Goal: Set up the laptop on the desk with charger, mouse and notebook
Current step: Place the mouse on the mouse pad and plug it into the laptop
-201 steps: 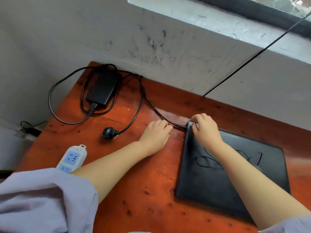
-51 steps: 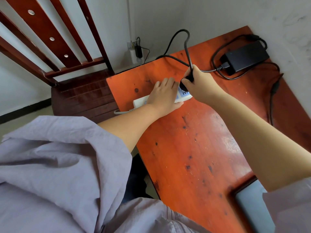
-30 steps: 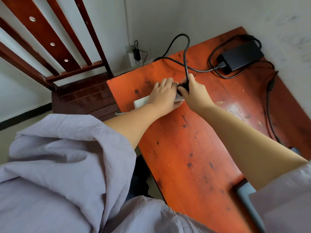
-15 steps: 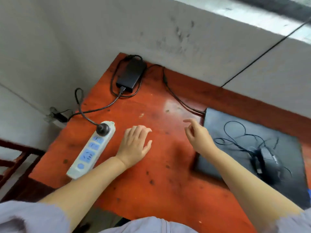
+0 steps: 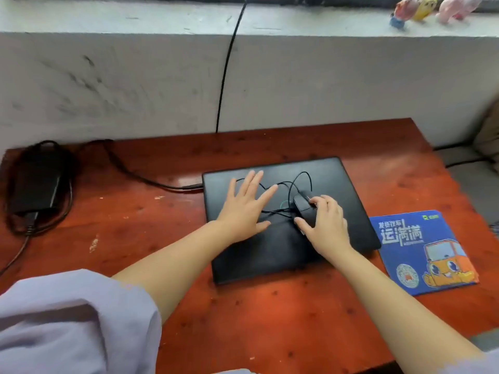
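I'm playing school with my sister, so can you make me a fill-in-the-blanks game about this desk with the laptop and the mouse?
1. The laptop on the desk has its lid ____.
2. The right hand is on the black ____, which sits on top of the laptop.
3. The left hand lies flat with its fingers ____.
4. The blue mouse pad lies to the ____ of the laptop.

Missing words: closed; mouse; spread; right

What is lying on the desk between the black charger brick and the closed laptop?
In the head view, between the charger brick and the laptop only the charger's black cable crosses the bare red desk, ending at the laptop's left edge.
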The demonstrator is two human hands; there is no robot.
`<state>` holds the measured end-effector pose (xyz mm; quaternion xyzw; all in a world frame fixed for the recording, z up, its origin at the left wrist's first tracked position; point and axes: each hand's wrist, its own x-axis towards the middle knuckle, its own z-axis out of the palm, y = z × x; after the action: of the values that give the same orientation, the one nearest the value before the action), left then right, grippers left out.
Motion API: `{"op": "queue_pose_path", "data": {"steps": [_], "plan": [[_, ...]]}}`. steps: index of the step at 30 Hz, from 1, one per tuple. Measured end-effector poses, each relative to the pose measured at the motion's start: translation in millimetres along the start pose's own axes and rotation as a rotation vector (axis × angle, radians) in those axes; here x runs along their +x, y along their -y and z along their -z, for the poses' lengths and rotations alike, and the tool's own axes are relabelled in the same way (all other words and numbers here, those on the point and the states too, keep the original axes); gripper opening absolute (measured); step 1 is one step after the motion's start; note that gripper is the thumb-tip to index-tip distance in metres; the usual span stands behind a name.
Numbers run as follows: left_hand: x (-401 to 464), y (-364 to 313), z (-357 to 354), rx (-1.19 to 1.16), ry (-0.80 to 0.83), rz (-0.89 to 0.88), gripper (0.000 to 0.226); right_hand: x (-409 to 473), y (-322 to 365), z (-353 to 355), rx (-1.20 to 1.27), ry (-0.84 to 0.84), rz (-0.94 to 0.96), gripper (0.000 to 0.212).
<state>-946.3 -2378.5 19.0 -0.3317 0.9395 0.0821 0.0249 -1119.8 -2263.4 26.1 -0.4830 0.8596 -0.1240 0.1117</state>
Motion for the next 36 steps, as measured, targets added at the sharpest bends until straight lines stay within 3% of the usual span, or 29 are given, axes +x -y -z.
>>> {"op": "queue_pose_path", "data": {"steps": [4, 8, 11, 15, 19, 23, 26, 27, 30, 33, 36], "plan": [[33.3, -25.3, -8.1, 0.052, 0.109, 0.144, 0.08, 16.3, -18.9, -3.4, 0.057, 0.072, 0.086, 0.047], [48.8, -57.6, -11.8, 0.043, 0.135, 0.279, 0.04, 38.4, -46.4, 22.4, 0.256, 0.075, 0.158, 0.043], [69.4, -86.9, -2.9, -0.134, 0.128, 0.451, 0.017, 56.1, -84.1, 53.0, 0.278, 0.042, 0.232, 0.044], [118.1, -130.4, 14.8, -0.56, 0.014, 0.655, 0.009, 67.8, -149.8, 90.5, 0.214, -0.064, 0.21, 0.044], [161.7, -182.8, 31.4, -1.1, -0.07, 0.6, 0.013, 51.1, -217.7, 101.5, 0.209, -0.098, 0.082, 0.045], [188.7, -223.0, 28.8, -1.363, -0.006, 0.49, 0.025, 19.2, -264.1, 89.6, 0.221, -0.087, -0.05, 0.046], [197.4, -242.8, 18.6, -1.431, 0.092, 0.456, 0.049, 2.1, -278.4, 75.1, 0.194, -0.08, -0.08, 0.047], [200.1, -248.0, 15.0, -1.441, 0.102, 0.456, 0.047, -0.9, -280.4, 71.0, 0.179, -0.085, -0.087, 0.047], [207.5, -260.7, 12.3, -1.459, 0.067, 0.464, 0.006, -6.1, -283.2, 63.2, 0.131, -0.097, -0.099, 0.048], [216.4, -266.9, 9.8, -1.359, 0.057, 0.446, 0.022, -10.0, -290.6, 58.3, 0.091, -0.095, -0.144, 0.047], [222.0, -273.4, 14.7, -1.3, 0.087, 0.365, 0.022, -11.9, -298.1, 58.0, 0.023, -0.034, -0.225, 0.044]]}}
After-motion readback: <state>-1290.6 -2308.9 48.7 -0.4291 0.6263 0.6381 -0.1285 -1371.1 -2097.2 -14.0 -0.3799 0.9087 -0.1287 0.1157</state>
